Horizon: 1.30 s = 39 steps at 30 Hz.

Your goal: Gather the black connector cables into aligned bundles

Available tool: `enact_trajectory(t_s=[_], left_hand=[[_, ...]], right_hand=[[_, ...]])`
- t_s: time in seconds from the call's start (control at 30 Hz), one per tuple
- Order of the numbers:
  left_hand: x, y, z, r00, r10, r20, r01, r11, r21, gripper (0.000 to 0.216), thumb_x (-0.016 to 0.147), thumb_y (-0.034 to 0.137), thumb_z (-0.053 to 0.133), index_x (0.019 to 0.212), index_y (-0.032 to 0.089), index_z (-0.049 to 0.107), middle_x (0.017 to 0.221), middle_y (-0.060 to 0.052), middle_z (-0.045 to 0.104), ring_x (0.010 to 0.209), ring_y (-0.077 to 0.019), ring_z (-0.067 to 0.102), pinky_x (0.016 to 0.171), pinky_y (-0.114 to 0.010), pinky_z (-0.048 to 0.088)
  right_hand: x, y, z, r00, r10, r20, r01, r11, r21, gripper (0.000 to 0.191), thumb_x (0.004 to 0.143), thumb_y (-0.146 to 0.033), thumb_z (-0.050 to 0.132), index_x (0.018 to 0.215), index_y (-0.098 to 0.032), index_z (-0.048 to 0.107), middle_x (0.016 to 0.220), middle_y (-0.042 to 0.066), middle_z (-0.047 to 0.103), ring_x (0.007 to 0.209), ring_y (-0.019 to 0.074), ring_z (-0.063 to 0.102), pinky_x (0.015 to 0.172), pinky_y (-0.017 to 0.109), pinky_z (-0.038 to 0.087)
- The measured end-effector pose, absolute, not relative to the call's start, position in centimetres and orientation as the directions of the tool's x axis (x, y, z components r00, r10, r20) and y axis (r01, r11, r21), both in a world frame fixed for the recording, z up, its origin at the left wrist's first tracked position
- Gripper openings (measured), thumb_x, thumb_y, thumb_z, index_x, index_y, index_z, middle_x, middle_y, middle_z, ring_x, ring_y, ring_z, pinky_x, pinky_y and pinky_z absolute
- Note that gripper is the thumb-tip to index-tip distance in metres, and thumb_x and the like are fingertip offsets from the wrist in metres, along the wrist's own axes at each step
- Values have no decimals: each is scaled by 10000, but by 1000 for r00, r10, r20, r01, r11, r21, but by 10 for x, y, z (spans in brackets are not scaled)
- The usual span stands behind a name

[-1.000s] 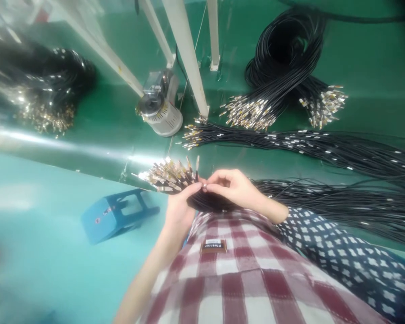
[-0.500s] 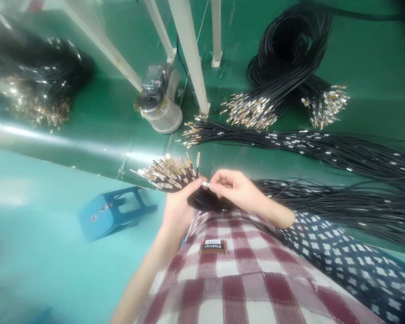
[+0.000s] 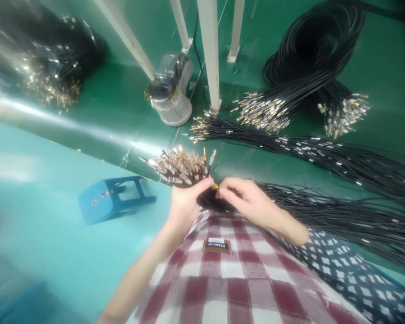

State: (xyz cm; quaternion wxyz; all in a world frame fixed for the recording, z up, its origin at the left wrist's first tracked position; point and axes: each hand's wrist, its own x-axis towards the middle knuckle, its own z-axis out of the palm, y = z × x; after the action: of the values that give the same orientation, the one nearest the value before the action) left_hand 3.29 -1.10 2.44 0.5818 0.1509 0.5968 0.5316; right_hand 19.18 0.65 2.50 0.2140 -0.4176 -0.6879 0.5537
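Observation:
My left hand (image 3: 185, 203) is wrapped round a bundle of thin black cables (image 3: 178, 165), whose silver and yellowish ends fan out to the left past the thumb. A single cable end (image 3: 215, 185) with a yellow tip pokes out between the left thumb and my right fingertips. My right hand (image 3: 248, 198) is closed in a pinch at that cable end. Exactly where the fingertips meet it is partly hidden. Behind the right wrist, the long black cables (image 3: 324, 204) run off across the green table toward the right.
Another cable bundle (image 3: 273, 141) lies farther back, with a coiled bundle (image 3: 283, 81) behind it. A round grey-white tape dispenser (image 3: 173, 108) stands beside white posts (image 3: 209, 49). More cables (image 3: 54, 54) lie at the far left. A blue stool (image 3: 104, 200) is on the floor.
The view has shifted a little, so most things sit farther right. The cable end between my hands showed white before and shows yellow now. The left hand keeps its grip on the bundle.

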Motion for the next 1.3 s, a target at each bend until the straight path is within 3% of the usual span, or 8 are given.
enact_trajectory(t_s=[0.3, 0.5, 0.67, 0.77, 0.83, 1.0, 1.13, 1.3], left_hand=[[33, -12, 25, -264, 820, -507, -476, 347, 808, 348, 551, 69, 801, 863, 159, 676, 748, 5, 682, 699, -131, 624, 690, -263, 515], [33, -13, 24, -257, 808, -530, -475, 372, 797, 296, 554, 100, 808, 813, 140, 671, 736, -8, 678, 659, -139, 615, 661, -287, 513], [33, -13, 24, -262, 813, -520, -504, 344, 792, 310, 544, 87, 807, 817, 149, 674, 742, 1, 682, 678, -133, 624, 685, -274, 516], [33, -13, 24, -243, 810, -533, -487, 374, 790, 249, 561, 109, 807, 759, 134, 658, 713, -9, 671, 640, -139, 621, 662, -291, 518], [33, -13, 23, -227, 811, -540, -477, 391, 787, 231, 576, 126, 804, 749, 126, 651, 698, -17, 661, 620, -148, 618, 646, -307, 519], [33, -14, 23, -259, 823, -505, -492, 338, 802, 296, 561, 85, 805, 814, 143, 663, 761, -5, 674, 691, -131, 623, 680, -266, 519], [34, -14, 23, -255, 821, -510, -492, 344, 800, 273, 579, 89, 798, 811, 144, 665, 732, 2, 663, 657, -127, 611, 650, -264, 518], [33, -14, 22, -242, 832, -499, -490, 339, 803, 294, 583, 92, 802, 844, 145, 678, 753, -1, 665, 672, -133, 616, 660, -276, 526]], right_hand=[[184, 2, 27, -421, 899, -122, 449, 89, -889, 243, 909, -287, 515, 689, -201, 571, 757, 17, 652, 771, 176, 542, 772, 316, 396], [176, -5, 24, -425, 841, -334, 241, -251, -937, 329, 936, -348, 445, 667, -196, 557, 636, 10, 637, 608, 146, 564, 610, 267, 419], [176, -11, 24, -265, 959, -97, 514, 55, -856, 241, 901, -371, 522, 753, -202, 608, 747, 49, 668, 716, 182, 588, 736, 324, 410], [175, -7, 23, -379, 864, -331, 310, -218, -925, 294, 915, -394, 472, 710, -202, 560, 644, 27, 637, 583, 157, 560, 606, 291, 431], [173, -5, 24, -447, 783, -431, 206, -379, -902, 335, 924, -411, 435, 675, -205, 522, 563, 10, 589, 503, 144, 520, 522, 270, 414], [173, -10, 25, -282, 945, -165, 491, -5, -871, 286, 912, -392, 502, 708, -202, 564, 651, 26, 618, 606, 153, 549, 642, 286, 419], [180, -12, 23, -381, 888, -258, 342, -124, -931, 311, 943, -410, 455, 745, -202, 575, 668, 12, 634, 611, 146, 580, 601, 258, 443], [180, -12, 23, -361, 901, -240, 263, -149, -953, 269, 927, -360, 489, 750, -185, 590, 642, -1, 601, 600, 130, 553, 603, 238, 438]])
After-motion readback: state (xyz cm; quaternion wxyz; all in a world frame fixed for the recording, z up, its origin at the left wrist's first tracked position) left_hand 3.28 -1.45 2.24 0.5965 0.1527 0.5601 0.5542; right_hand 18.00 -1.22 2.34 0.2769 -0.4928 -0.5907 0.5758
